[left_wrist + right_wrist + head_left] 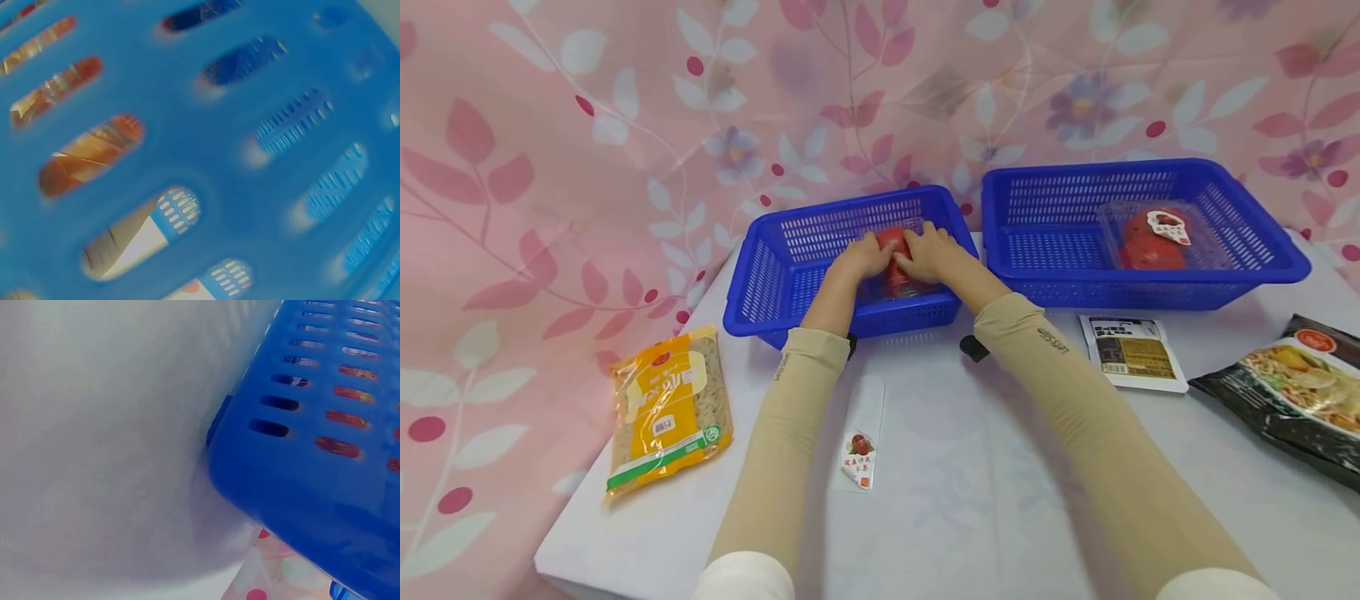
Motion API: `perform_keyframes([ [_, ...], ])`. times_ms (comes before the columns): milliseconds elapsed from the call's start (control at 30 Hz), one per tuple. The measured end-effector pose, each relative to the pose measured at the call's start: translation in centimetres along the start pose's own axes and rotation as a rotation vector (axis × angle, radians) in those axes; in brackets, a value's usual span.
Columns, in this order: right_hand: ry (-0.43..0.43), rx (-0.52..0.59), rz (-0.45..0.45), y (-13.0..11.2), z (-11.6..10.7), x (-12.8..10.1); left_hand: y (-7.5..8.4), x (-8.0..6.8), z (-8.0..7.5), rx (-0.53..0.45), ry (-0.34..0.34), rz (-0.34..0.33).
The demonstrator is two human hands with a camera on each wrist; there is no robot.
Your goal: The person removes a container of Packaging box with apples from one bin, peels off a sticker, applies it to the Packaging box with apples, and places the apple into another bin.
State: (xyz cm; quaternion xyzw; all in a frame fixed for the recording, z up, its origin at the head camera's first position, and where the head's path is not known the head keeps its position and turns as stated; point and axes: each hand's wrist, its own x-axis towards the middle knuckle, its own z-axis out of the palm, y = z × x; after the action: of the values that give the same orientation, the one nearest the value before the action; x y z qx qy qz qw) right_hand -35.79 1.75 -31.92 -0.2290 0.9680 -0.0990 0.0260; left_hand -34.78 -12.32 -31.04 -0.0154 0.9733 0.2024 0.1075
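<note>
Both hands reach into the left blue plastic basket (760, 292). Inside it, at the right end, lies a clear plastic box of red apples (897, 283). My left hand (862, 257) grips the box from its left side. From the right, my right hand (931, 252) holds the same box, its thumb close to the left hand over the red fruit. The hands cover part of the box. Through the slots of the basket wall (187, 125), the left wrist view shows bits of red and orange. The right wrist view looks at the basket's outer side (281, 475).
A second blue basket (1037, 283) on the right holds another clear box of apples (1153, 242) with a label. On the table lie an apple sticker strip (861, 450), a yellow grain bag (668, 408), a white-and-brown pouch (1133, 354) and a black noodle bag (1300, 392).
</note>
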Motion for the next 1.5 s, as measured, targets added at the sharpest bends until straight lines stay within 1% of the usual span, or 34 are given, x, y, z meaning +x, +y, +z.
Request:
perform_keyframes([
  [133,-0.010,0.028,0.009,0.0,-0.1,0.2,-0.1,0.0,-0.1,0.009,-0.001,-0.006],
  [367,-0.057,0.046,-0.034,0.1,-0.3,0.4,-0.1,-0.4,-0.5,0.005,0.009,-0.017],
  [600,-0.032,0.148,-0.010,0.8,-0.5,0.2,0.1,-0.1,-0.6,-0.013,0.044,-0.004],
  [767,-0.010,0.192,-0.010,1.1,-0.3,0.2,0.0,0.1,-0.5,-0.030,0.066,0.028],
  [1000,0.024,0.198,-0.064,0.8,-0.1,0.0,-0.3,-0.1,-0.3,-0.029,0.130,0.065],
  [1133,0.046,0.197,-0.070,0.7,-0.1,-0.1,-0.5,-0.5,-0.2,-0.051,0.166,0.093],
  [1367,0.081,0.205,-0.084,0.7,-0.4,-0.1,-0.5,-0.8,-0.6,-0.087,0.269,0.144],
  [1500,0.102,0.224,-0.081,0.7,-0.9,-0.2,-0.3,-0.8,-1.0,-0.099,0.297,0.166],
])
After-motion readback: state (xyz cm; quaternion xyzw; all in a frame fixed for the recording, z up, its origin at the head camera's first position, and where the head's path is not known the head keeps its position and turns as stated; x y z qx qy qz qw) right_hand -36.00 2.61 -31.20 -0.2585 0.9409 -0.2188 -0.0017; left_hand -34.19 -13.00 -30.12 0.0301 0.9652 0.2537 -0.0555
